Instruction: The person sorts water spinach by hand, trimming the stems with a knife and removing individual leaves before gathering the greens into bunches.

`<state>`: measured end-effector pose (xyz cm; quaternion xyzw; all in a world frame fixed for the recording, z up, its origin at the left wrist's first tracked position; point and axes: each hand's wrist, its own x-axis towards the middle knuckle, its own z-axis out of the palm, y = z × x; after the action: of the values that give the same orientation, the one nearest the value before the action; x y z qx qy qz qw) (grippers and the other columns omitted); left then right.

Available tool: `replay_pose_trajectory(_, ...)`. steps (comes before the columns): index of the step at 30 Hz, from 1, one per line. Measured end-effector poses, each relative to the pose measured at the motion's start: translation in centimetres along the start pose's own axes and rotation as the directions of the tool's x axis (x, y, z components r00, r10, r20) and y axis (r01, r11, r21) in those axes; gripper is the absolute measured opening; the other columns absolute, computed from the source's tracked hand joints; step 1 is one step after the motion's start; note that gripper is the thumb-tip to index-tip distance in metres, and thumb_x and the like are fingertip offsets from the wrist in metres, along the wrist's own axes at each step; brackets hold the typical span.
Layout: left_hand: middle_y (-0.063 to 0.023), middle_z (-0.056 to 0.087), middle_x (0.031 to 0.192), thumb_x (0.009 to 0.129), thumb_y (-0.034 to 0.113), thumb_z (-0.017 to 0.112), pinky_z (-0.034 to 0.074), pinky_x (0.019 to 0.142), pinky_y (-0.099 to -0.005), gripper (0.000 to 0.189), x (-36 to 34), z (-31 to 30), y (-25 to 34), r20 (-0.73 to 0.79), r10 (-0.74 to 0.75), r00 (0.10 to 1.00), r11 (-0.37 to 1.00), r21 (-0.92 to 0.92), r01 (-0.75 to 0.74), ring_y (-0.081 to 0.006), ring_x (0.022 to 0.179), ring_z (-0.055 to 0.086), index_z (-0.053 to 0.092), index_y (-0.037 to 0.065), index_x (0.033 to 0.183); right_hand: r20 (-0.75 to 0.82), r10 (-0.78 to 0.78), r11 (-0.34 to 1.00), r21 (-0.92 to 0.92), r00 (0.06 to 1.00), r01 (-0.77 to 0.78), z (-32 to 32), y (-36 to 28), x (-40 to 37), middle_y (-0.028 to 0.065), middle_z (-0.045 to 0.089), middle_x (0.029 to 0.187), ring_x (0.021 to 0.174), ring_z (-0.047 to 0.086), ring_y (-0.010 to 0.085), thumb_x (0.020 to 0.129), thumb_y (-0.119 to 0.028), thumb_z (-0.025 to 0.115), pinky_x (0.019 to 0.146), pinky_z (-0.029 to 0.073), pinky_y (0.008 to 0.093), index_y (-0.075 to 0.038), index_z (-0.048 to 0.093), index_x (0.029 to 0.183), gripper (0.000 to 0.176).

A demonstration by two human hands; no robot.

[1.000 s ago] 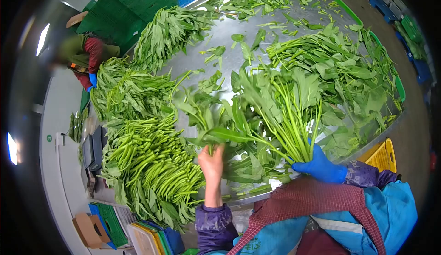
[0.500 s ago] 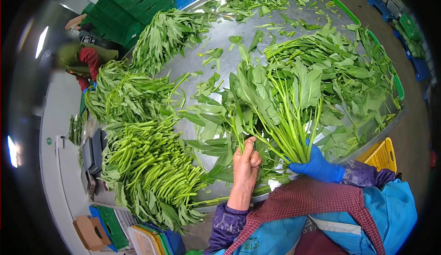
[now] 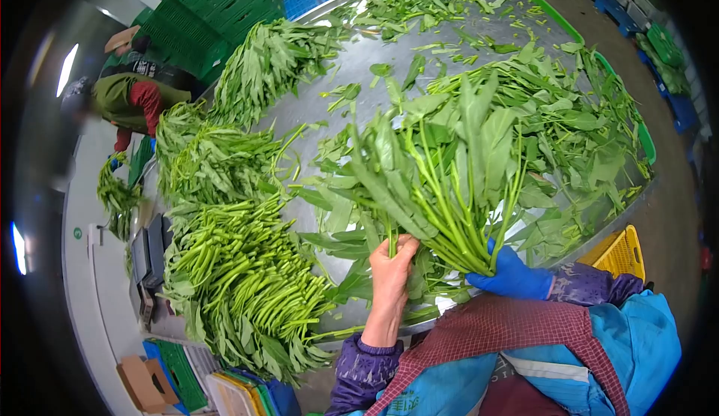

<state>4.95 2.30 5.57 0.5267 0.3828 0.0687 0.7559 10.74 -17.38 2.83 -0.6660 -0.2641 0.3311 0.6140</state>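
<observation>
My right hand (image 3: 512, 274), in a blue glove, is closed round the lower stems of a fanned bunch of water spinach (image 3: 458, 210), its leaves pointing away from me. Just left of it, my bare left hand (image 3: 391, 274) pinches a water spinach stem (image 3: 393, 242) between thumb and fingers. Leaves of the bunch partly cover the upper part of that stem. Beneath both hands, loose leaves and stems lie on the metal table (image 3: 307, 105).
Stacked water spinach (image 3: 240, 266) with cut ends lines the table's left side. A leafy heap (image 3: 569, 116) lies at the right. Green crates (image 3: 198, 11) rise at the back left, near a co-worker (image 3: 131, 105) holding greens. A yellow basket (image 3: 618, 255) stands at lower right.
The bunch in my right hand has tipped slightly left, and its leaves now overlap the stem in my left hand. At the far left, the co-worker has brought greens into view.
</observation>
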Motion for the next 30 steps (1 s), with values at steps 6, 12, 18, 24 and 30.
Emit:
replay_pose_trajectory(6, 0.007, 0.046, 0.058, 0.074, 0.008, 0.06, 0.023, 0.039, -0.018, 0.009, 0.4, 0.0, 0.3, 0.008, -0.02, 1.0, 0.998, 0.062, 0.019, -0.0008, 0.043, 0.034, 0.059, 0.0, 0.079, 0.071, -0.054, 0.956, -0.286, 0.996, 0.072, -0.1, 0.4, 0.0, 0.0129, 0.059, 0.103, 0.09, 0.059, 0.0226, 0.077, -0.019, 0.063, 0.079, 0.045, 0.0312, -0.006, 0.041, 0.121, 0.051)
replay_pose_trajectory(12, -0.0011, 0.048, 0.046, 0.066, 0.008, 0.063, 0.035, 0.043, -0.0252, 0.007, 0.5, -1.2, -0.8, -0.008, 0.297, 0.955, 0.773, 0.59, -0.235, -0.0102, 0.043, 0.045, 0.062, 0.002, 0.07, 0.043, 0.116, 0.981, 0.15, 0.992, -0.121, 0.3, -1.1, 0.3, 0.0088, 0.056, 0.107, 0.096, 0.055, 0.0168, 0.074, -0.011, 0.067, 0.082, 0.045, 0.0295, -0.004, 0.041, 0.12, 0.053)
replay_pose_trajectory(18, -0.0102, 0.055, 0.056, 0.065, 0.008, 0.063, 0.039, 0.044, -0.0287, 0.013, 1.7, -5.8, 1.1, 0.276, 0.773, 0.571, -0.006, 0.903, -0.429, -0.015, 0.044, 0.047, 0.06, -0.001, 0.073, 0.098, 0.356, 0.819, 0.446, 0.929, -0.361, -1.6, -1.8, 0.9, 0.0063, 0.054, 0.108, 0.094, 0.053, 0.0133, 0.07, -0.003, 0.068, 0.08, 0.046, 0.0279, -0.003, 0.04, 0.121, 0.058)
replay_pose_trajectory(24, 0.0071, 0.028, 0.047, 0.085, 0.034, 0.055, 0.017, 0.036, -0.0224, 0.03, 0.2, -7.1, 2.2, -0.039, 0.06, 0.997, 0.998, -0.013, -0.061, -0.0051, 0.037, 0.022, 0.055, 0.004, 0.085, -0.047, 0.154, 0.885, 0.451, 0.987, -0.117, -0.4, -2.3, 2.6, 0.0063, 0.051, 0.115, 0.103, 0.05, 0.0149, 0.07, -0.001, 0.067, 0.088, 0.042, 0.0296, -0.004, 0.037, 0.126, 0.064)
replay_pose_trajectory(30, -0.0003, 0.053, 0.095, 0.09, 0.034, 0.045, 0.043, 0.074, -0.0273, 0.029, -3.0, 0.0, -6.1, 0.311, -0.217, 0.925, 0.956, -0.124, 0.266, -0.0107, 0.085, 0.049, 0.049, 0.008, 0.103, 0.122, 0.177, 0.895, 0.393, 0.977, -0.211, 2.3, 0.6, 3.1, 0.0076, 0.052, 0.112, 0.098, 0.051, 0.0135, 0.076, -0.009, 0.065, 0.082, 0.044, 0.0284, -0.005, 0.031, 0.129, 0.063)
